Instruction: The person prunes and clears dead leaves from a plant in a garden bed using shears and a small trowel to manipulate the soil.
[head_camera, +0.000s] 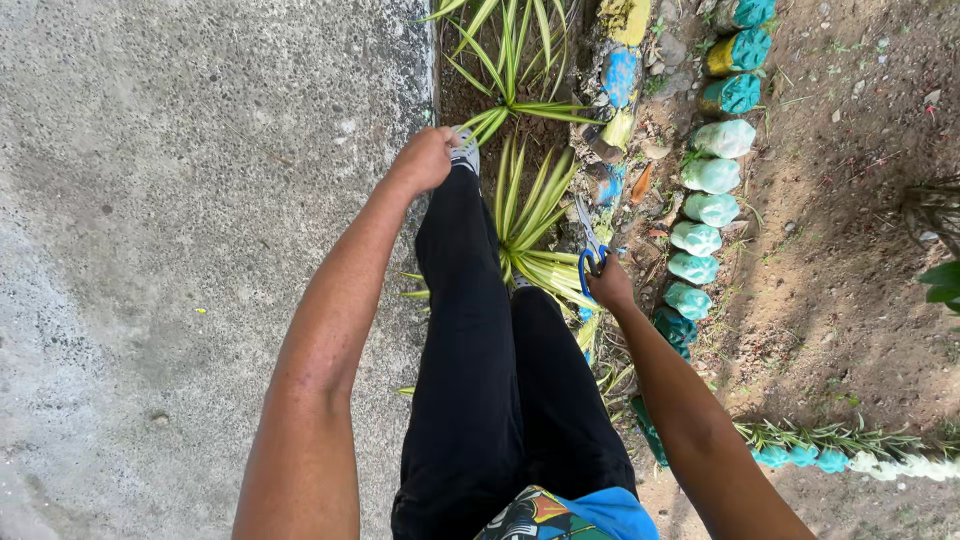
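Head view. The right hand is closed around the blue handles of a pair of scissors; the fingers pass through the loops and the grey blades point up and away from the body, slightly parted. The scissors sit just beside the long leaves of a striped green-and-yellow plant, at the inner edge of the garden bed.

The left hand is held as a closed fist with the arm stretched forward. It lies over the edge of the concrete path, just beside the toe of a grey shoe. Whether this grip holds anything cannot be told, since the palm side is hidden.

Both legs, in black trousers, stand along the border between path and bed. A second striped plant grows further along the bed, near the top edge of the view.

To the right of the plants, a row of upturned bottles painted teal and white forms the outer edge of the bed. A second row of the same kind runs along the bare soil toward the lower right corner.
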